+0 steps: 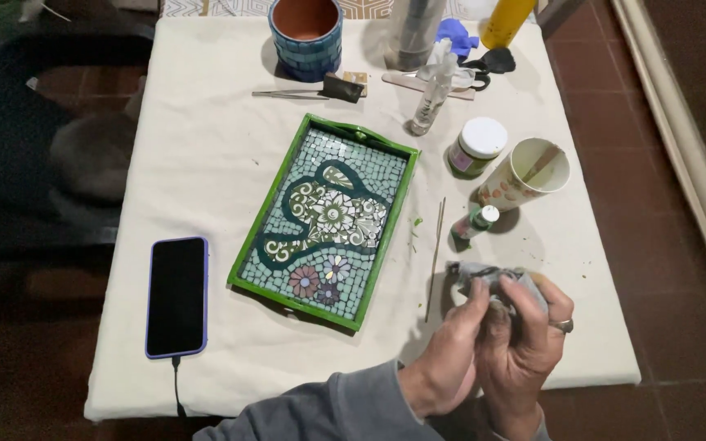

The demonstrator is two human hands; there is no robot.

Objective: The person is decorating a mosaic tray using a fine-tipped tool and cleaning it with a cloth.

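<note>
- Fingers of the left hand (pixel 449 349) and the right hand (pixel 525 335) are closed together on a crumpled grey cloth (pixel 484 278), to the right of the green-framed rectangular mosaic tray (pixel 326 219).
- Right of the tray lie a thin wooden stick (pixel 435 253) and a small green-capped bottle (pixel 474 222).
- I judge one risk: a loose cloth corner may sweep this bottle over.

tray (pixel 325 214): glossy mosaic tile | rag (pixel 492 279): crumpled cloth | tablecloth (pixel 206 163): matt fabric
</note>
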